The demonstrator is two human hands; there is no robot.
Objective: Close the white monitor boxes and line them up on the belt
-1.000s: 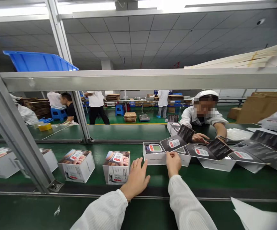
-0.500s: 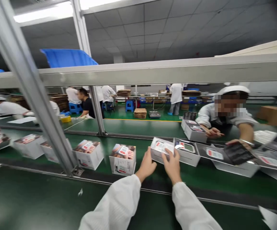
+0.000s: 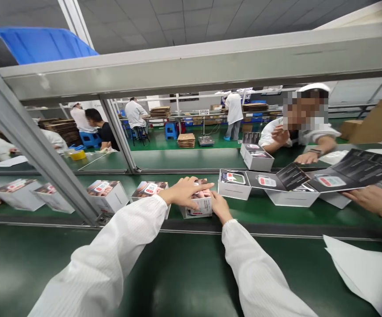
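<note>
A closed white box (image 3: 200,208) with a printed lid stands on the green belt (image 3: 178,226), between my two hands. My left hand (image 3: 186,192) lies across its top with the fingers spread. Against the box's right side rests my right hand (image 3: 220,207), its fingers partly hidden by the box and wrapped at the corner. Just left is another closed box (image 3: 149,189), partly covered by my left sleeve. To the right an open box (image 3: 234,187) shows a device inside.
More closed boxes (image 3: 108,196) line the belt at left behind a slanted metal post (image 3: 35,132). Open boxes with black flaps (image 3: 292,176) stand at right, near a co-worker's hands (image 3: 308,157) and another person's hand (image 3: 376,200). White sheets (image 3: 359,264) lie front right.
The view has shifted. The box between my hands now shows its printed lid, and my left hand has moved onto its top. The co-worker's one hand has risen toward the face.
</note>
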